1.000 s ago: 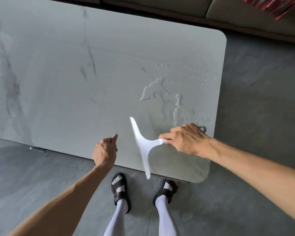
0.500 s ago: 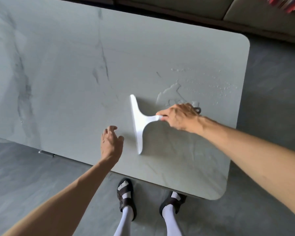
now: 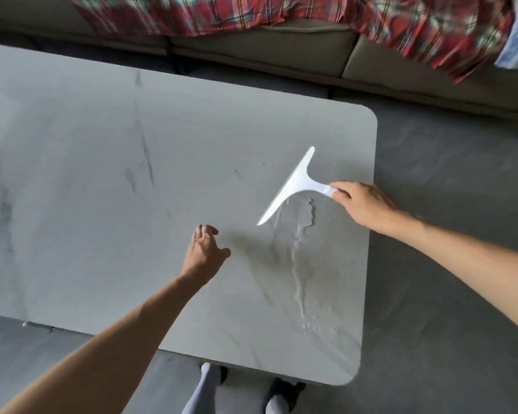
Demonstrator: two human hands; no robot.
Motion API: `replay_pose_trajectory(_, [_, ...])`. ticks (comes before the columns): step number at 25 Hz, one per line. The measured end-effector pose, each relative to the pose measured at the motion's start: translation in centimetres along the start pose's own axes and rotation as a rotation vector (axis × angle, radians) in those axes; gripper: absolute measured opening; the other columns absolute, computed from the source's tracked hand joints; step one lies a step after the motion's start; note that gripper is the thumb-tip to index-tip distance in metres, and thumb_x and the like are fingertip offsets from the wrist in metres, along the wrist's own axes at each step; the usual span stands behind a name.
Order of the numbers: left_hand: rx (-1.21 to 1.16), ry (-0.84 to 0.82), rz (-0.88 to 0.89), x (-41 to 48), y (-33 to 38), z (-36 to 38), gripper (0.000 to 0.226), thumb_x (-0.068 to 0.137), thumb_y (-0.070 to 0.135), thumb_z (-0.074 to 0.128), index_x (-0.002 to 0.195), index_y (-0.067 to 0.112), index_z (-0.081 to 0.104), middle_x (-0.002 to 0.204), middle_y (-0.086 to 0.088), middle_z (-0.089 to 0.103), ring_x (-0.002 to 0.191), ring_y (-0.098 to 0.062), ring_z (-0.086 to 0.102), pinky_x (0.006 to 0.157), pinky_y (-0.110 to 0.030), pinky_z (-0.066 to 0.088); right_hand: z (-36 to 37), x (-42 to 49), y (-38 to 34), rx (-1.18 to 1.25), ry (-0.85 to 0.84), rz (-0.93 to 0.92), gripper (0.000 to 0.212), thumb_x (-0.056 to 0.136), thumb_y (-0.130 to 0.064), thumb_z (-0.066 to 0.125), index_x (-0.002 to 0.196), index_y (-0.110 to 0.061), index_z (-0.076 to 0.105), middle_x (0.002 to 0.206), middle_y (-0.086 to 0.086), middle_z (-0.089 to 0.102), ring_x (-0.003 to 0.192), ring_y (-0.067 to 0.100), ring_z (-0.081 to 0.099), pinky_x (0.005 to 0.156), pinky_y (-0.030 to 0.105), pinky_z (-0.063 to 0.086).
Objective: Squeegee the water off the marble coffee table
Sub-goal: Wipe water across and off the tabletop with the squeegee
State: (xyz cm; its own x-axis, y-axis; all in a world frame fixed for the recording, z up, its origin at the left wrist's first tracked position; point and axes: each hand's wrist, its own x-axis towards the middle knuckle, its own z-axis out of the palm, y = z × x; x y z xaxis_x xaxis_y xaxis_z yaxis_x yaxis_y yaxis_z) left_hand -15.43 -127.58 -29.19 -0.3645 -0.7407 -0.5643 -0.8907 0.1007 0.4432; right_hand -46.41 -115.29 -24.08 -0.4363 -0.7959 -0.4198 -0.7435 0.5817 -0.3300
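Spanning most of the view: marble coffee table (image 3: pixel 102 189). Behind it, beige sofa (image 3: pixel 266 43) under plaid blanket (image 3: pixel 431 22). Left hand (image 3: pixel 204 253) empty, fingers loosely curled, over tabletop. Right hand (image 3: pixel 361 204) pinching handle of white squeegee (image 3: pixel 293 186), blade angled at water streak (image 3: pixel 299 243) near right edge.

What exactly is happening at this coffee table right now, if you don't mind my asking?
A person is clearing water off the marble coffee table. The right hand grips the handle of a white squeegee, its blade angled near the table's right end. A streak of water runs from the blade toward the near edge, so the job isn't finished. The left hand holds nothing, fingers loosely curled over the table.
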Motion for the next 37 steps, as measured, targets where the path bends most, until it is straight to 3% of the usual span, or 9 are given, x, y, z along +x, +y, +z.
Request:
replay_pose_trajectory(6, [0.280, -0.060, 0.136, 7.7, 2.4, -0.9, 0.070, 0.069, 0.038, 0.080, 0.119, 0.004, 0.044, 0.141, -0.028, 0.027, 0.134, -0.039, 0.024, 0.112, -0.043, 0.028, -2.3, 12.8, -7.5, 0.204, 0.126, 0.182, 0.040, 0.096, -0.037, 0.030, 0.134, -0.031, 0.041, 0.115, 0.015, 0.063, 0.093, 0.040, 0.061, 0.072, 0.044, 0.054])
replay_pose_trajectory(9, [0.285, -0.203, 0.096, 9.0, 2.7, -0.8, 0.072, 0.069, 0.027, 0.077, 0.126, 0.001, 0.041, 0.148, -0.039, 0.008, 0.141, -0.049, 0.008, 0.117, -0.048, 0.022, -2.5, 18.1, -10.5, 0.217, 0.177, 0.274, 0.042, 0.096, -0.028, 0.028, 0.136, -0.031, 0.040, 0.123, 0.016, 0.057, 0.095, 0.040, 0.059, 0.065, 0.038, 0.050])
replay_pose_trajectory(12, [0.236, -0.277, 0.067, 9.8, 3.3, -1.4, 0.060, 0.070, 0.013, 0.066, 0.123, 0.001, 0.040, 0.149, -0.043, -0.001, 0.141, -0.054, -0.001, 0.116, -0.052, 0.022, -1.9, 19.9, -11.1, 0.163, 0.147, 0.280, 0.030, 0.095, -0.022, 0.029, 0.118, -0.022, 0.048, 0.115, 0.021, 0.057, 0.084, 0.039, 0.054, 0.055, 0.034, 0.043])
replay_pose_trajectory(15, [0.232, -0.318, 0.040, 9.8, 4.3, -1.7, 0.055, 0.071, 0.009, 0.055, 0.123, 0.002, 0.039, 0.146, -0.046, -0.006, 0.139, -0.059, -0.006, 0.117, -0.054, 0.017, -0.7, 16.9, -9.3, 0.101, 0.136, 0.126, 0.030, 0.094, -0.015, 0.035, 0.122, -0.017, 0.045, 0.102, 0.022, 0.061, 0.082, 0.041, 0.054, 0.058, 0.036, 0.037])
replay_pose_trajectory(18, [0.237, -0.323, 0.024, 9.6, 4.8, -1.6, 0.052, 0.072, 0.008, 0.050, 0.122, 0.002, 0.039, 0.144, -0.050, -0.009, 0.136, -0.063, -0.008, 0.118, -0.058, 0.009, 1.0, 11.1, -5.8, 0.020, 0.109, -0.014, 0.043, 0.095, -0.017, 0.041, 0.138, -0.024, 0.039, 0.095, 0.020, 0.067, 0.083, 0.044, 0.059, 0.062, 0.036, 0.039])
replay_pose_trajectory(27, [0.282, -0.315, -0.045, 9.1, 6.3, -1.2, 0.047, 0.076, 0.009, 0.048, 0.122, 0.005, 0.040, 0.143, -0.050, -0.014, 0.135, -0.064, -0.012, 0.116, -0.062, 0.009, 0.9, -0.2, 0.5, -0.095, 0.123, -0.019, 0.044, 0.092, -0.017, 0.049, 0.136, -0.026, 0.047, 0.070, 0.010, 0.068, 0.056, 0.032, 0.060, 0.043, 0.029, 0.039])
replay_pose_trajectory(32, [0.273, -0.316, -0.061, 9.1, 6.3, -1.2, 0.043, 0.074, 0.008, 0.046, 0.117, 0.005, 0.041, 0.142, -0.051, -0.013, 0.136, -0.064, -0.011, 0.116, -0.061, 0.009, -3.1, 9.5, 0.4, 0.070, 0.226, 0.239, 0.025, 0.098, -0.026, 0.034, 0.120, -0.023, 0.044, 0.087, 0.018, 0.061, 0.072, 0.039, 0.060, 0.058, 0.039, 0.049])
replay_pose_trajectory(35, [0.271, -0.320, -0.077, 9.2, 6.2, -1.1, 0.043, 0.071, 0.007, 0.044, 0.114, 0.005, 0.042, 0.142, -0.052, -0.012, 0.135, -0.064, -0.010, 0.116, -0.061, 0.009, -4.5, 14.7, 0.9, 0.165, 0.214, 0.461, 0.033, 0.097, -0.027, 0.029, 0.127, -0.029, 0.042, 0.104, 0.015, 0.059, 0.068, 0.033, 0.060, 0.049, 0.028, 0.043])
replay_pose_trajectory(37, [0.276, -0.323, -0.068, 9.2, 5.9, -0.8, 0.043, 0.071, 0.007, 0.044, 0.113, 0.005, 0.041, 0.141, -0.053, -0.013, 0.135, -0.065, -0.011, 0.116, -0.061, 0.009, -3.7, 14.6, 0.9, 0.182, 0.176, 0.505, 0.028, 0.096, -0.025, 0.028, 0.119, -0.027, 0.043, 0.099, 0.014, 0.060, 0.058, 0.031, 0.061, 0.044, 0.024, 0.042])
